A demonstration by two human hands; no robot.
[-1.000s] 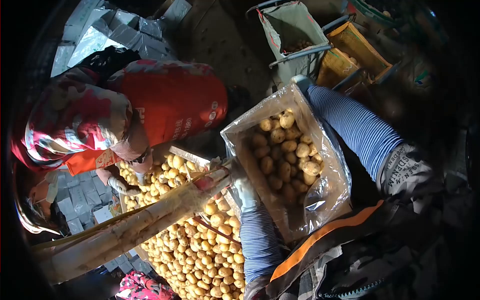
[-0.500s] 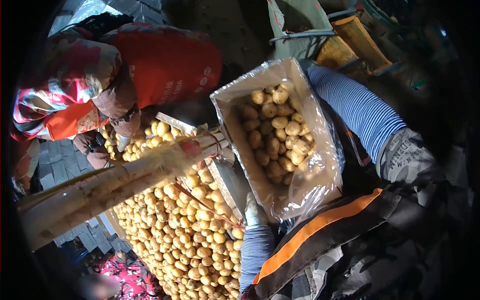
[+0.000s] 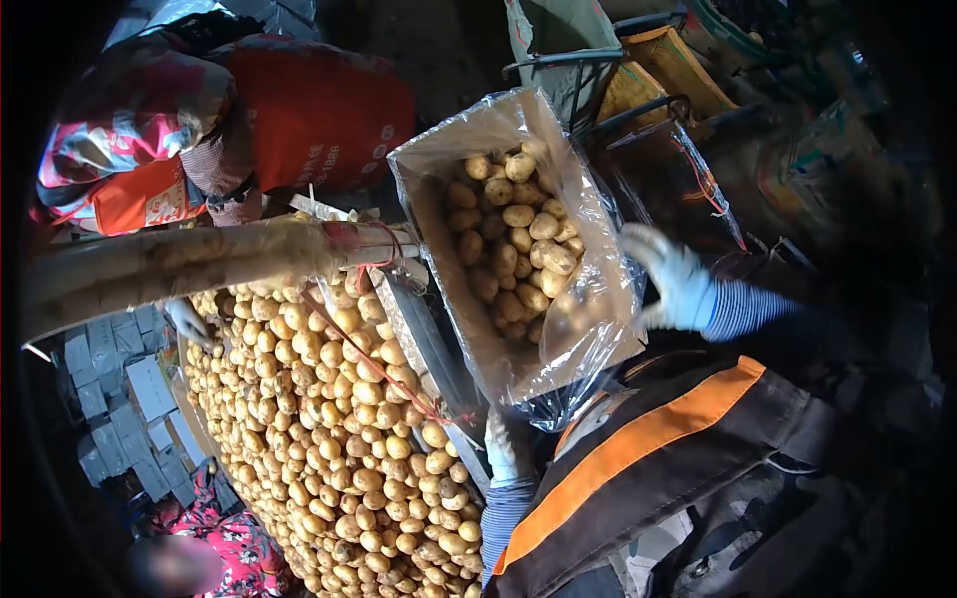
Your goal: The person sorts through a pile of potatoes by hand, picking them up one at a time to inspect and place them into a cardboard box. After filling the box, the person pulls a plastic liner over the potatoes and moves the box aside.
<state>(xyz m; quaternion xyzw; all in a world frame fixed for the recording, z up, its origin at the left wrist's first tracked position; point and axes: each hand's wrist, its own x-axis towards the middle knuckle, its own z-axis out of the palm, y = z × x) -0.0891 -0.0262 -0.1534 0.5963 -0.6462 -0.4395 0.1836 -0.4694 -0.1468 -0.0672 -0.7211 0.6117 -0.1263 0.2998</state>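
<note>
While the left hand props the near corner of the box from below, fingers seemingly curled under it, the right hand hangs spread just off the plastic liner; a grip on both sides would steady such weight. Centre frame, tilted, the box brims with pale yellow potatoes.

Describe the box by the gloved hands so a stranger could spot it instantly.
Find the big heap of loose potatoes on the left. Just right of it, above the left hand with the right hand beside it, sits a cardboard box part-filled with potatoes. Its crinkled clear plastic lining, spilling over the rim, sets it apart from the yellow crates behind.
</note>
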